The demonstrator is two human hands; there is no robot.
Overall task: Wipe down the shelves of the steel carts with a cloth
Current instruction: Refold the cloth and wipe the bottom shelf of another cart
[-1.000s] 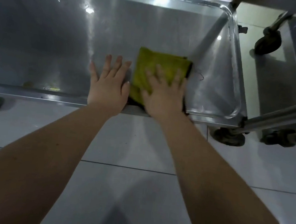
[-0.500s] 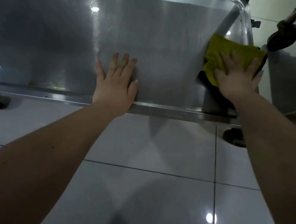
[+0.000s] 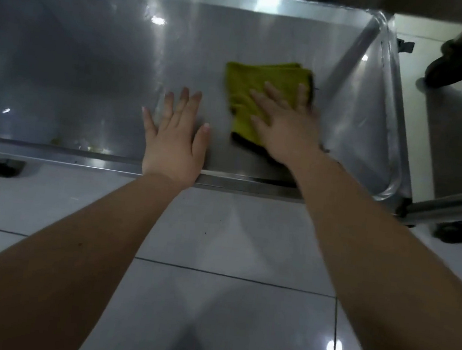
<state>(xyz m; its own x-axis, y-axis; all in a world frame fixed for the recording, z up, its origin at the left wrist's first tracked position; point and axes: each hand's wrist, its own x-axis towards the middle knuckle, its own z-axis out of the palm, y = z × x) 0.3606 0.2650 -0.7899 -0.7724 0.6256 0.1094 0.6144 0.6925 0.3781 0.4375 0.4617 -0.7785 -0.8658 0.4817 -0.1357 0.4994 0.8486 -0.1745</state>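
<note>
Head view: my right hand (image 3: 286, 129) lies flat, fingers spread, pressing one yellow cloth (image 3: 257, 92) onto the steel shelf (image 3: 93, 60). My left hand (image 3: 175, 137) rests beside it, open, empty. Two wheels (image 3: 449, 66) right; nothing blocks the cloth.

Cloth (image 3: 257, 92) on the cart shelf (image 3: 93, 60) under the right hand (image 3: 283, 129), left hand (image 3: 175, 137) flat just beside.

Left hand (image 3: 174, 137): flat, palm down, fingers spread, pointing to 12 o'clock.
Right hand (image 3: 284, 126): flat, palm down, fingers splayed toward 11 o'clock.
Forearms: bare, both outstretched, converging from 7 and 5 o'clock.
</note>
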